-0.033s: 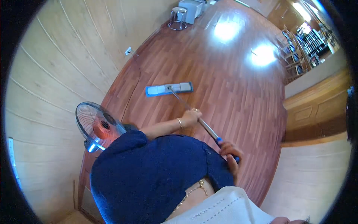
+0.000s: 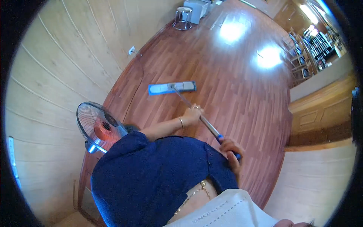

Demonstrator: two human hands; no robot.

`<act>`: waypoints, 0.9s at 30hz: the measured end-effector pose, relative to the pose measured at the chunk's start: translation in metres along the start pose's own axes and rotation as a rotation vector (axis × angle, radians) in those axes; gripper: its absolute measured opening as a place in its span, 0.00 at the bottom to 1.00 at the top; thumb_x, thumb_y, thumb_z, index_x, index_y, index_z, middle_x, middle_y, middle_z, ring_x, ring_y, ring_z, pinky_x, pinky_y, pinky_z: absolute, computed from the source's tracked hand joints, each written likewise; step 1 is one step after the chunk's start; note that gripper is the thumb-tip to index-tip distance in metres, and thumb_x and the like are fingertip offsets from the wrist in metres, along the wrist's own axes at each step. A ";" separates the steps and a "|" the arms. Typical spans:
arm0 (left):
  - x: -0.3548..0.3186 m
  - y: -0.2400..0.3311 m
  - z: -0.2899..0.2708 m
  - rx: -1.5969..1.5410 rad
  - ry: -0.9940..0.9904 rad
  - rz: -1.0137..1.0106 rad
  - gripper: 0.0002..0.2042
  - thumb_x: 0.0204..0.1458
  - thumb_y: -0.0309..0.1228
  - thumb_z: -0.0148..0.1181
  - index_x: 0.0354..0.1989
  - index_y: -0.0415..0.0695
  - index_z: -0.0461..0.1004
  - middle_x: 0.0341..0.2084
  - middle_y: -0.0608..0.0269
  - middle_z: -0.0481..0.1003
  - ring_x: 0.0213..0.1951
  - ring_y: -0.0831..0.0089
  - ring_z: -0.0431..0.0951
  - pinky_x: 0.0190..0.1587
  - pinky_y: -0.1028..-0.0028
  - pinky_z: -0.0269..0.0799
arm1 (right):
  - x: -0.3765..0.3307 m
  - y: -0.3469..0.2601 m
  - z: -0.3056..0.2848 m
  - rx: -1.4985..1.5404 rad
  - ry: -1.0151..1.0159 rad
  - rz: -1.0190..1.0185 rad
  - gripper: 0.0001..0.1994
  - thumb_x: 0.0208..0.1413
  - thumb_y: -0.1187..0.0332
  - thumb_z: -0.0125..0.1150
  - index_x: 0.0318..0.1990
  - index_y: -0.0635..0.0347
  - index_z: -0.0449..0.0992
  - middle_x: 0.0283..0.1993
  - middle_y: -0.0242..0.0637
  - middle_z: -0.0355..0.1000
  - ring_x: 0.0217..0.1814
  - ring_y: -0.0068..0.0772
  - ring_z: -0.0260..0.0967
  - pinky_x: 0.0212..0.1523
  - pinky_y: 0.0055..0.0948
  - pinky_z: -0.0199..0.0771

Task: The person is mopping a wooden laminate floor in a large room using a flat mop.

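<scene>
A flat mop (image 2: 185, 86) with a blue-edged, pale pad lies on the wood-look floor (image 2: 234, 102) ahead of me. Its metal pole slants back toward my body on the right. Partway down the pole, my left hand (image 2: 193, 115) is wrapped round the metal, with a bracelet at the wrist. Lower and to the right, my right hand (image 2: 231, 150) is closed on the blue grip at the pole's end. Part of that grip is hidden behind the fingers.
A standing fan (image 2: 101, 126) is close by my left arm. Along the left wall are an outlet (image 2: 131, 50) with a cord, and farther off a metal stool (image 2: 183, 18). At right are a wooden door (image 2: 321, 113) and, beyond it, chairs (image 2: 302, 62).
My right hand and the grip end have shifted slightly up and left in the picture. The mop head has barely moved, and both hands keep their hold.
</scene>
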State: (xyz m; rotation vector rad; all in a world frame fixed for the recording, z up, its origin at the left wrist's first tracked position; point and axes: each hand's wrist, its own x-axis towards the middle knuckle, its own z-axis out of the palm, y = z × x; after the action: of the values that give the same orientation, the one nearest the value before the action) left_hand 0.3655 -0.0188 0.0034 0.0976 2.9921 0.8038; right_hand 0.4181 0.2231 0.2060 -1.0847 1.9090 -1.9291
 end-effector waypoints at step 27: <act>-0.036 -0.142 -0.291 -0.212 0.782 0.148 0.03 0.45 0.25 0.63 0.27 0.45 0.75 0.28 0.62 0.77 0.37 0.60 0.78 0.45 0.65 0.69 | 0.398 0.269 0.237 -0.113 -0.572 -0.263 0.11 0.41 0.75 0.62 0.35 0.57 0.73 0.37 0.41 0.71 0.44 0.50 0.68 0.41 0.42 0.70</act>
State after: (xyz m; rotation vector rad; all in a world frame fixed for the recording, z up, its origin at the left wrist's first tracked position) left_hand 0.3779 -0.2895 0.1850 -0.0107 3.5995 1.4612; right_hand 0.1955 -0.2431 0.0640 -1.7647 1.6227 -1.4041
